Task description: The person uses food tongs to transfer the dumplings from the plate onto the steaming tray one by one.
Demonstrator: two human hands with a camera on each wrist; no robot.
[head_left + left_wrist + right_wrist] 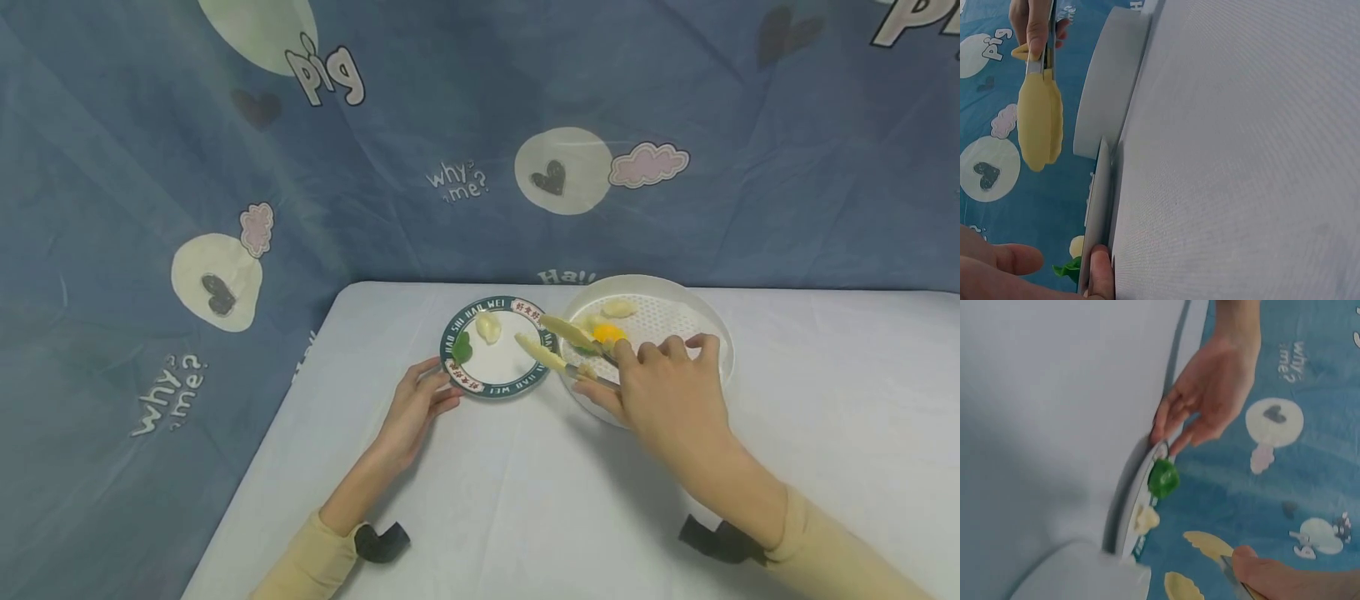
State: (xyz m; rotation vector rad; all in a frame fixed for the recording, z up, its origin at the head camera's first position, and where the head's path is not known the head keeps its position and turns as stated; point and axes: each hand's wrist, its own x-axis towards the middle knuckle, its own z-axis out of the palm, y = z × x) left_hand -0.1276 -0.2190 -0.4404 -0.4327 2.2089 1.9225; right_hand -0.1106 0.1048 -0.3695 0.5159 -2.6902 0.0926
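My left hand (416, 408) holds the near left rim of a small round plate (498, 389) with a dark green lettered border. On the plate lie a green leafy-looking piece (462, 347) and a pale garlic-like piece (488, 327). My right hand (671, 392) grips metal tongs with yellow scalloped tips (542, 353). Their tips stand apart over the plate's right side, with nothing seen between them. In the left wrist view the tongs (1040, 122) hang above the table. The right wrist view shows the left fingers (1175, 419) at the rim beside the green piece.
A round white tray (716, 333) with a dimpled base and raised wall stands right of the plate, partly under my right hand. An orange-yellow piece (609, 333) and a pale piece (618, 308) lie in it. A blue patterned cloth (450, 100) hangs behind the white table (840, 400).
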